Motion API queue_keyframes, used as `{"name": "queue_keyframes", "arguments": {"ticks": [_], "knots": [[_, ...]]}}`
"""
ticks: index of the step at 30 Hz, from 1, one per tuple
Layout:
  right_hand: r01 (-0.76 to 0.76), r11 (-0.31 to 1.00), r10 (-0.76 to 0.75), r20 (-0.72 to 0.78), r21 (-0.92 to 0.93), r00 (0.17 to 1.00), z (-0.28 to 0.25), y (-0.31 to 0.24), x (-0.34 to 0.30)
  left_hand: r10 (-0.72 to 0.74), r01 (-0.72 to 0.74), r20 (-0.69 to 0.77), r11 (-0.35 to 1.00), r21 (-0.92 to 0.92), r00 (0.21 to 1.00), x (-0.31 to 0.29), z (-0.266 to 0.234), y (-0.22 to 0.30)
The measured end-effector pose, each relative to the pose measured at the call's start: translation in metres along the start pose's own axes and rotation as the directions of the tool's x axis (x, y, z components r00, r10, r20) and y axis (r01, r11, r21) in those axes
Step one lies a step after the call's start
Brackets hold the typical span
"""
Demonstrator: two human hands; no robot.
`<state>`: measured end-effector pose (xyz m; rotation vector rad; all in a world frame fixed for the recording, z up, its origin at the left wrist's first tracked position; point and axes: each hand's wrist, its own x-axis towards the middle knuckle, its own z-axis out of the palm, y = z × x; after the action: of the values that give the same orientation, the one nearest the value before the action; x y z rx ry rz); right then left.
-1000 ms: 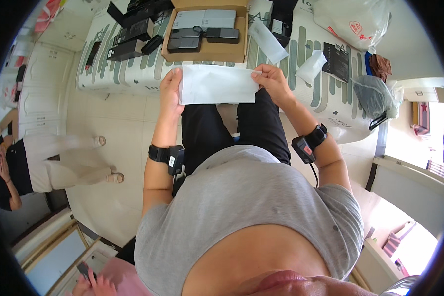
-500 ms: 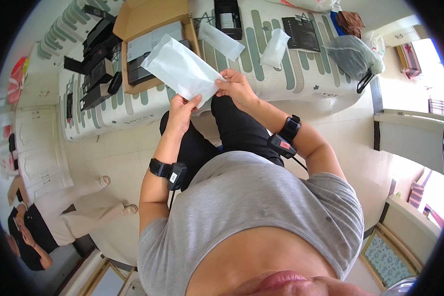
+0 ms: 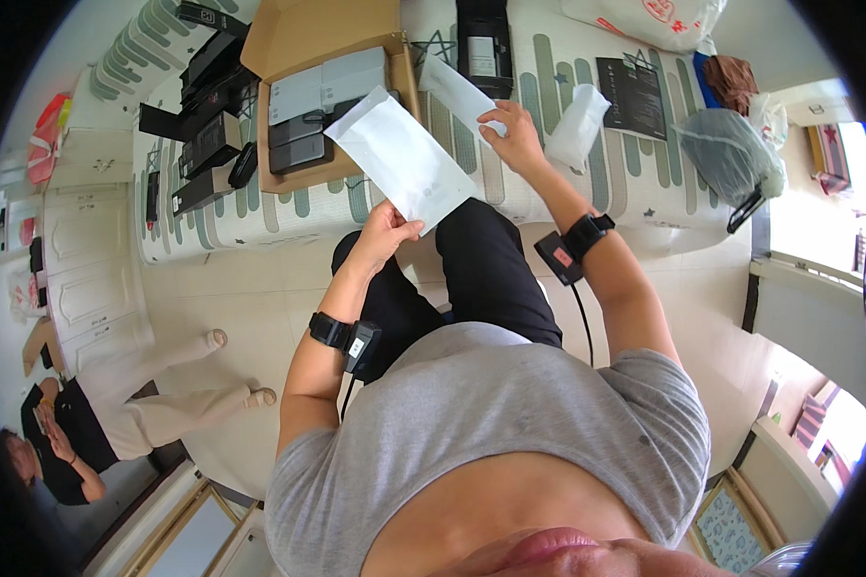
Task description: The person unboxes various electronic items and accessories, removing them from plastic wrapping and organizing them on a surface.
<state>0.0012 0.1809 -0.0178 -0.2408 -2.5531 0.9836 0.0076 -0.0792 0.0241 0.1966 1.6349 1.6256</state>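
Observation:
A flat white pouch (image 3: 404,159) tilts up above my knees, its near edge pinched by my left hand (image 3: 385,233) between thumb and fingers. To the right, my right hand (image 3: 517,139) has its fingers closed at the near end of a second, narrower white pouch (image 3: 449,87), which lies on the patterned bed cover (image 3: 539,207). How firmly those fingers grip is hard to see. A crumpled white bag (image 3: 577,125) rests just right of my right hand.
An open cardboard box (image 3: 332,24) with grey and black boxes stands back left, beside several black boxes (image 3: 207,144). A black open case (image 3: 484,48), dark leaflet (image 3: 631,96) and grey plastic bag (image 3: 726,154) lie across the bed. Another person (image 3: 77,433) is at far left.
My right hand has let go of the held pouch and moved up and right to the narrower pouch. My left hand keeps hold alone. The view has shifted slightly.

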Motion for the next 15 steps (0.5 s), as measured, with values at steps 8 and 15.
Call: {"name": "queue_keyframes", "arguments": {"ticks": [8,15], "knots": [[-0.066,0.993,0.041,0.239,0.098,0.970,0.039,0.042,0.013,-0.124,0.123,-0.003,0.983,-0.136,0.992,0.024,-0.028,-0.011],[-0.302,0.866,0.192,0.293,0.399,0.937,0.055,0.043,0.026,-0.255,0.261,0.084,0.963,-0.071,0.963,0.025,-0.032,-0.020]]}}
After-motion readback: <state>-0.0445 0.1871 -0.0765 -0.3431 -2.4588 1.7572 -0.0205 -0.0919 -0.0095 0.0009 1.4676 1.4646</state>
